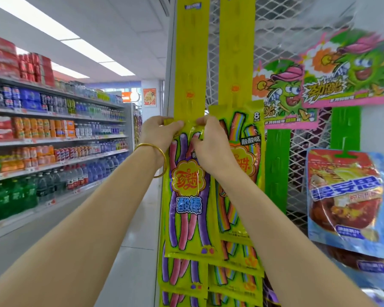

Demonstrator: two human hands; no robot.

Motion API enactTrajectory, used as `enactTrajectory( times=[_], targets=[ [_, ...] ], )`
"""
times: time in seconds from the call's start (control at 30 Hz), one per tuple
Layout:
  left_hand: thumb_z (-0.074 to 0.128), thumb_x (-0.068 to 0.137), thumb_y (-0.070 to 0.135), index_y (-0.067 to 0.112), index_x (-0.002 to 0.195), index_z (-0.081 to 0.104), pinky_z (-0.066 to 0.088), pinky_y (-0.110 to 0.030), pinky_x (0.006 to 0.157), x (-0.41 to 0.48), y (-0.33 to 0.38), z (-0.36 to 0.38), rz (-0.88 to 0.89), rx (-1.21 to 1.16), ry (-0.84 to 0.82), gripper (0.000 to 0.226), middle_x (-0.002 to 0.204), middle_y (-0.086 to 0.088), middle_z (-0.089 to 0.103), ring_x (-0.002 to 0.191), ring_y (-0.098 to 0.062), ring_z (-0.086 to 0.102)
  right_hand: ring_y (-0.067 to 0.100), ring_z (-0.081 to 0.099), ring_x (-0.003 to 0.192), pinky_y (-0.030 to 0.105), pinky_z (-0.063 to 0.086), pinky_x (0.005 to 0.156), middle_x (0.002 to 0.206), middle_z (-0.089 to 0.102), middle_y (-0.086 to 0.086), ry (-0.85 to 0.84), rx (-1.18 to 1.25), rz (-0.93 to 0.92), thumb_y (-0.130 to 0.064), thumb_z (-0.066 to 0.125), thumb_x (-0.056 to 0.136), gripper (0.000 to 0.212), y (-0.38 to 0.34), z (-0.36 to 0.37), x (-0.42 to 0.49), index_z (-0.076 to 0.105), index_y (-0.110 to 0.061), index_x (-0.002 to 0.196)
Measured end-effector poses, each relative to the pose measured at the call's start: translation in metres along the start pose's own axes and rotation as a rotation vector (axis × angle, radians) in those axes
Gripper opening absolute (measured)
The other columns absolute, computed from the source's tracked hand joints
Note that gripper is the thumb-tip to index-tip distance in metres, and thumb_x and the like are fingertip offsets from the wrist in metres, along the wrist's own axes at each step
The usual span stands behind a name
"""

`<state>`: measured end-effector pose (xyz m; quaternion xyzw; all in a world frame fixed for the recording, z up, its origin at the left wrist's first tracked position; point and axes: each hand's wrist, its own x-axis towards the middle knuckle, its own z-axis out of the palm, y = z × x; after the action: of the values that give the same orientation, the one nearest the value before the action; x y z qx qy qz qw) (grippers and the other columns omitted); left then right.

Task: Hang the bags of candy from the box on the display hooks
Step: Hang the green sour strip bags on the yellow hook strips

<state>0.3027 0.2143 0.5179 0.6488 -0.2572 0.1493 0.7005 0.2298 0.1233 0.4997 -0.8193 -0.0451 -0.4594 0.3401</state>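
Sour-stick candy bag lies against the left yellow display strip, above hung bags at its lower end; left hand and right hand both pinch its top edge; keep that edge flat and centred on the strip while seating it.

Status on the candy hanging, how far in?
Done: bags hang low on both yellow strips, and a rainbow bag sits higher on the right strip. In hand: left hand and right hand pinch the top of a purple-pink bag against the left strip. Left: both strips look bare above; the box is out of view, so remaining count unknown.
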Motion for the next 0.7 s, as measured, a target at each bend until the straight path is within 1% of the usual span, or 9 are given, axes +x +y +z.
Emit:
enactTrajectory(
  times=[0.07, 0.17, 0.3, 0.43, 0.5, 0.53, 0.6, 0.63, 0.7],
  targets=[
    [0.066, 0.083, 0.012, 0.014, 0.079, 0.061, 0.056, -0.031, 0.067, 0.002, 0.001, -0.001, -0.046, -0.077, -0.031, 0.006, 0.081, -0.009, 0.066, 0.067, -0.021, 0.062, 0.012, 0.044, 0.093, 0.014, 0.031, 0.071, 0.114, 0.051, 0.007, 0.019, -0.040, 0.005, -0.003, 0.048, 0.093, 0.035, 0.000, 0.001, 0.000, 0.042, -0.005, 0.127],
    [0.068, 0.078, 0.010, 0.011, 0.078, 0.065, 0.055, -0.045, 0.083, 0.006, -0.001, -0.004, -0.100, -0.112, -0.052, 0.003, 0.088, -0.016, 0.069, 0.078, -0.029, 0.065, 0.019, 0.052, 0.102, 0.022, 0.037, 0.078, 0.118, 0.054, 0.009, 0.021, -0.098, 0.026, -0.006, 0.052, 0.092, 0.035, -0.001, 0.001, -0.002, 0.044, -0.007, 0.126],
    [0.071, 0.056, 0.019, 0.014, 0.086, 0.067, 0.052, -0.051, 0.088, 0.009, -0.004, -0.006, -0.141, -0.113, -0.051, 0.030, 0.097, -0.016, 0.070, 0.095, -0.033, 0.066, 0.015, 0.047, 0.087, 0.025, 0.039, 0.073, 0.110, 0.054, 0.007, -0.016, -0.120, 0.031, -0.005, 0.052, 0.092, 0.031, -0.001, -0.001, -0.007, 0.045, -0.007, 0.122],
    [0.065, 0.074, 0.009, 0.018, 0.084, 0.065, 0.052, -0.050, 0.089, 0.005, -0.006, -0.006, -0.118, -0.032, -0.064, 0.013, 0.098, -0.015, 0.069, 0.098, -0.034, 0.065, 0.011, 0.042, 0.083, 0.017, 0.029, 0.060, 0.101, 0.049, 0.002, -0.067, -0.086, 0.051, -0.004, 0.055, 0.090, 0.035, 0.001, -0.004, -0.011, 0.045, -0.006, 0.123],
    [0.061, 0.079, 0.005, 0.015, 0.090, 0.063, 0.053, -0.044, 0.087, 0.000, -0.005, -0.005, -0.065, 0.023, -0.044, 0.015, 0.099, -0.014, 0.068, 0.093, -0.031, 0.065, 0.011, 0.043, 0.086, 0.015, 0.030, 0.063, 0.107, 0.054, 0.006, -0.084, -0.083, 0.051, -0.005, 0.056, 0.089, 0.036, 0.002, -0.003, -0.015, 0.045, -0.006, 0.123],
    [0.061, 0.081, 0.003, 0.013, 0.094, 0.062, 0.055, -0.037, 0.084, -0.003, -0.006, -0.005, -0.031, 0.046, -0.034, 0.017, 0.099, -0.011, 0.067, 0.089, -0.026, 0.065, 0.012, 0.044, 0.088, 0.014, 0.030, 0.066, 0.113, 0.055, 0.007, -0.081, -0.092, 0.043, -0.006, 0.056, 0.090, 0.036, 0.003, -0.002, -0.018, 0.045, -0.006, 0.124],
    [0.059, 0.083, 0.001, 0.012, 0.100, 0.060, 0.053, -0.014, 0.066, -0.010, -0.007, -0.005, 0.043, 0.090, -0.017, 0.020, 0.089, -0.002, 0.064, 0.076, -0.013, 0.061, 0.016, 0.050, 0.098, 0.012, 0.032, 0.072, 0.123, 0.051, 0.009, -0.068, -0.122, 0.029, -0.007, 0.056, 0.090, 0.041, 0.006, 0.000, -0.025, 0.041, -0.009, 0.129],
    [0.058, 0.084, 0.001, 0.012, 0.103, 0.059, 0.048, -0.007, 0.056, -0.015, -0.007, -0.005, 0.073, 0.107, -0.002, 0.021, 0.083, 0.002, 0.061, 0.071, -0.008, 0.057, 0.019, 0.052, 0.104, 0.017, 0.036, 0.077, 0.126, 0.049, 0.009, -0.066, -0.138, 0.021, -0.008, 0.055, 0.090, 0.044, 0.006, 0.002, -0.029, 0.039, -0.011, 0.132],
    [0.057, 0.086, 0.001, 0.011, 0.109, 0.059, 0.042, -0.003, 0.046, -0.024, -0.010, -0.005, 0.100, 0.130, 0.026, 0.025, 0.079, 0.007, 0.054, 0.068, -0.004, 0.052, 0.026, 0.053, 0.109, 0.030, 0.044, 0.085, 0.128, 0.046, 0.010, -0.057, -0.170, 0.003, -0.007, 0.054, 0.091, 0.049, 0.006, 0.003, -0.037, 0.035, -0.015, 0.135]
  ],
)
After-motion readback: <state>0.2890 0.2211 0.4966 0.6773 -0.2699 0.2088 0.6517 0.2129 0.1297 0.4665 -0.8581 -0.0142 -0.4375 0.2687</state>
